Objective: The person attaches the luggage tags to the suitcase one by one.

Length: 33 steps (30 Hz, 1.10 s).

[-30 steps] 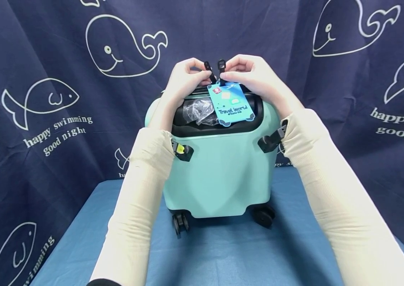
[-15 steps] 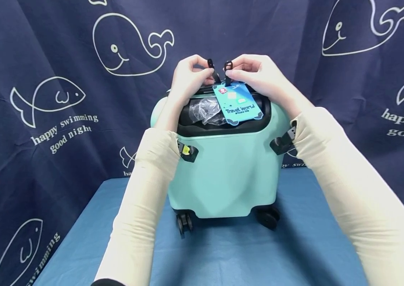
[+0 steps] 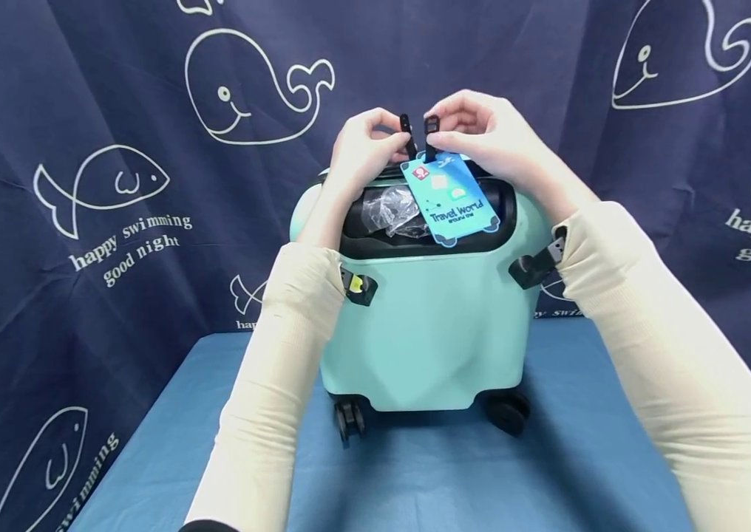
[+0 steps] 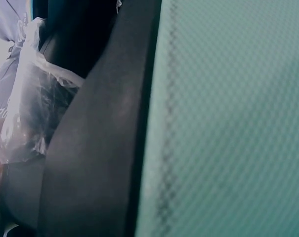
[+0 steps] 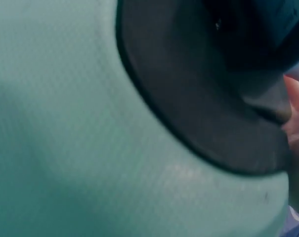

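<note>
A mint-green suitcase (image 3: 429,332) stands upright on its wheels, with a black recess in its upper front. Over that recess hangs a blue luggage tag (image 3: 452,199) lettered "Travel World". Above the suitcase top, the left hand (image 3: 365,151) pinches the plain end of the tag's black strap (image 3: 408,137). The right hand (image 3: 482,137) pinches the other end, which carries a small black buckle (image 3: 432,124). Both strap ends point up, a small gap apart. In the wrist views the suitcase shell (image 4: 233,118) fills most of the picture, and only bits of fingers show at the edges.
Crumpled clear plastic (image 3: 392,210) sits in the recess, left of the tag. Blue cloth (image 3: 415,473) covers the table under the suitcase wheels (image 3: 507,412). Behind hangs a navy curtain (image 3: 375,59) with white whales and fish. A black wrist mount (image 3: 538,266) juts from the right sleeve.
The whole scene has shifted slightly right in the head view. Both hands keep their hold on the strap ends, which stay apart, and the tag still hangs over the recess.
</note>
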{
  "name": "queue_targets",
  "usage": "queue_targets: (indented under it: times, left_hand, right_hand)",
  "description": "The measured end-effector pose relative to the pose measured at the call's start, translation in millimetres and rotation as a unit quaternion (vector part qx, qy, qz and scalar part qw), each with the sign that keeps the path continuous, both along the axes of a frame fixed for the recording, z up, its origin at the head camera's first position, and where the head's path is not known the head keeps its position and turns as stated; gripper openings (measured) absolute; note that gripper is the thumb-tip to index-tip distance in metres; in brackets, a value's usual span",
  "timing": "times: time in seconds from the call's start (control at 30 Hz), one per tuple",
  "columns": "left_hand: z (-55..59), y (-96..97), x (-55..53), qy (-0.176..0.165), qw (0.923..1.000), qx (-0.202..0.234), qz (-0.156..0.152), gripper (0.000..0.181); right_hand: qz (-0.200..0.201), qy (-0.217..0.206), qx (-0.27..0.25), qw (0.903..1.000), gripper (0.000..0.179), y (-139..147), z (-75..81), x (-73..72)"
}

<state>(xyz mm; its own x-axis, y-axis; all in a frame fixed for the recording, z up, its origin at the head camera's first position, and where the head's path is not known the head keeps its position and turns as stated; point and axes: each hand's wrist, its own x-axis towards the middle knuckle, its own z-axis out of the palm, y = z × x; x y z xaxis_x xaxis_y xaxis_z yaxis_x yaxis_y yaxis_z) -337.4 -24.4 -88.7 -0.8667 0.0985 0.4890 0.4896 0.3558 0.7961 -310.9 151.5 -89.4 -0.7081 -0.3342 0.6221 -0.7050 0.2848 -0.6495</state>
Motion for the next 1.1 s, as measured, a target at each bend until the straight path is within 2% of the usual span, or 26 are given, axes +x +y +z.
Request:
queue_targets:
  times: [0.13, 0.23, 0.43, 0.63, 0.8, 0.97, 1.1]
  left_hand:
    - [-1.1, 1.5, 0.6, 0.001, 0.9997, -0.019, 0.012, 0.01]
    - [-2.3, 2.8, 0.4, 0.008, 0.9993, -0.031, 0.017, 0.01]
    - [-6.2, 3.5, -0.9, 0.03, 0.9956, -0.078, 0.044, 0.01]
    - [-6.9, 3.5, -0.5, 0.047, 0.9895, -0.12, 0.066, 0.015]
    - [-3.4, 3.8, 1.5, 0.056, 0.9853, -0.144, 0.071, 0.015]
    - [0.9, 1.4, 3.1, 0.059, 0.9816, -0.157, 0.091, 0.011]
    - [1.6, 0.5, 3.9, 0.06, 0.98, -0.168, 0.089, 0.011]
  right_hand:
    - [0.015, 0.034, -0.019, 0.9991, 0.024, -7, 1.2, 9.0]
    - [-0.006, 0.057, -0.02, 0.9982, 0.024, -11, 0.2, 15.4]
    - [-0.032, 0.06, -0.038, 0.997, 0.025, -14, -3.6, 18.3]
    - [-0.015, 0.054, -0.045, 0.9974, 0.024, -13, -3.2, 11.4]
    - [-0.006, 0.038, -0.046, 0.9982, 0.026, -8, -4.1, -2.9]
    - [-0.019, 0.02, -0.026, 0.9993, 0.03, -7, -3.8, -11.9]
    - [-0.034, 0.007, -0.011, 0.9993, 0.033, -8, -4.3, -12.0]
